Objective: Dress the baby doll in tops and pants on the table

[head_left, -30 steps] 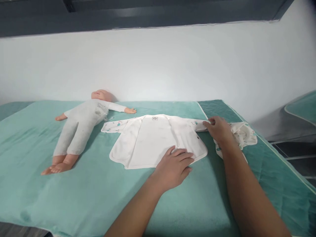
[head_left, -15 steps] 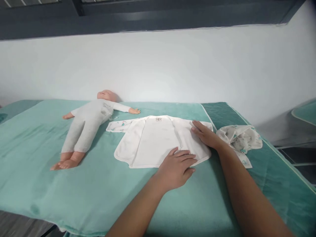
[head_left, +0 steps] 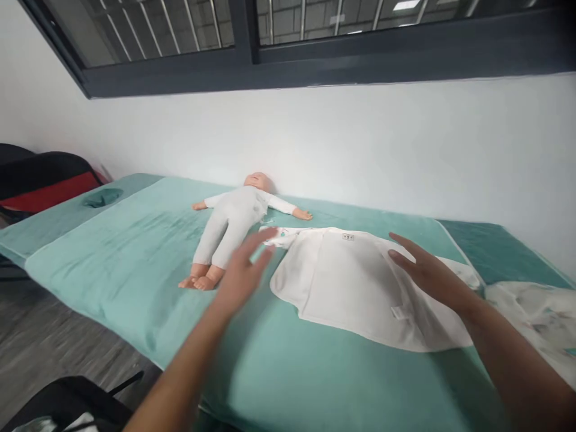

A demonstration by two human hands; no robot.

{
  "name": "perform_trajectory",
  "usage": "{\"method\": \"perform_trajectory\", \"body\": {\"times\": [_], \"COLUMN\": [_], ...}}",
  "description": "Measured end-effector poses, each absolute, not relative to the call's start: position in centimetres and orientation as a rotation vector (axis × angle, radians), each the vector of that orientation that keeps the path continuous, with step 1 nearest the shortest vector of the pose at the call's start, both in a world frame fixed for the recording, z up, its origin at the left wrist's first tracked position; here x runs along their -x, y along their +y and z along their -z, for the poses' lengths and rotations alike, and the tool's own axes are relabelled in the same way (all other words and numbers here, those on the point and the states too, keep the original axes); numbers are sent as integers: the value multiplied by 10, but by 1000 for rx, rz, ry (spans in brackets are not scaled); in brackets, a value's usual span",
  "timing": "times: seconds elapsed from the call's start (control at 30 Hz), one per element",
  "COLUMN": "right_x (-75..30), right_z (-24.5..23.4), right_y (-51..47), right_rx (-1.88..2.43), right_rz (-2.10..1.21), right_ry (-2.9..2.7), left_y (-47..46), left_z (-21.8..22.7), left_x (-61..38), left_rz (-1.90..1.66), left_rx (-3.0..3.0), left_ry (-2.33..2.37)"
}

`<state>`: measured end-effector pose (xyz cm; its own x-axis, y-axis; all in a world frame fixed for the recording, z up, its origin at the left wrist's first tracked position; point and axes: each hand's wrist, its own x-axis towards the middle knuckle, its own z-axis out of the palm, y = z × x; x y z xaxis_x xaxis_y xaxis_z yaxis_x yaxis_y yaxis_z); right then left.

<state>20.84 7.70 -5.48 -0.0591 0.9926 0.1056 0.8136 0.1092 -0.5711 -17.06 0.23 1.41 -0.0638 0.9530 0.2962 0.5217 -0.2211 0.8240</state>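
A white baby shirt [head_left: 355, 282] lies spread flat on the green bed cover [head_left: 288, 372], its front opened out and a small label at the neck. My left hand [head_left: 245, 270] hovers in the air between the shirt and a baby doll [head_left: 234, 213], fingers apart and nothing in them. Over the shirt's right side is my right hand [head_left: 427, 273], raised with its fingers spread and holding nothing. The doll lies on its back in a white suit, arms stretched out, head toward the wall.
Crumpled printed cloth [head_left: 535, 318] lies at the right. The bed's back edge meets a white wall [head_left: 342, 150] below a barred window. Black and red chairs [head_left: 49, 180] stand past the left end, and a dark bag-like object [head_left: 67, 402] is at the lower left.
Both hands have lifted off the shirt, the left one moving left toward the doll. My view has turned left, bringing in the chairs and more of the window.
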Motion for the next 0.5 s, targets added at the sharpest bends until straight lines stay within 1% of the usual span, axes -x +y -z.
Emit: {"method": "perform_trajectory", "body": {"times": [0.1,0.13,0.2,0.27,0.4,0.5], "right_x": [-131,-103,-48,2,77,110], "right_z": [26,21,19,25,42,47], "right_y": [94,103,128,160,232,280], "right_rx": [1535,1456,1333,1299,1454,1477], "right_rz": [-763,-873,-979,-1047,-850,-825], "right_ry": [-1885,-1863,-1810,-1783,-1831,-1893], "left_y": [34,44,62,77,102,121], "left_z": [-18,-14,-1,15,39,45], "left_x": [252,275,312,336,360,361], "left_rz": [-1281,-1243,-1163,-1106,-1088,-1071], "left_rx": [-1569,-1504,-1354,-1233,-1091,-1020], "left_ry": [1979,2065,2147,2064,1750,1445]}}
